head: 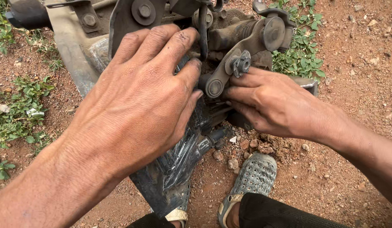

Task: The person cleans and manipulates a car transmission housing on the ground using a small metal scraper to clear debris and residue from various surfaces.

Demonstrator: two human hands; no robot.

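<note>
We find both hands on a grimy metal assembly [242, 36] of brackets, bolts and linkages standing over red dirt ground [352, 139]. The left hand [141, 101] lies palm-down across a black part wrapped in clear plastic film [183, 160], which slopes down from the assembly toward the person's feet. Its fingers are extended, close together, the tips hooked over a dark plate; in our judgement this pose steadies the wrapped part against the frame. The forearm enters from lower left, wrist nearly straight.

The right hand [276, 105] comes in from the right, its fingers together and curled inward under a grey lever arm [223, 76] that carries a castellated nut [241, 63]. The fingertips disappear behind the metal, so we cannot tell what, if anything, they pinch.

Below, a perforated grey sandal [253, 177] rests on the dirt beside loose stones [246, 147]. Low green weeds [303, 46] grow behind the assembly.
</note>
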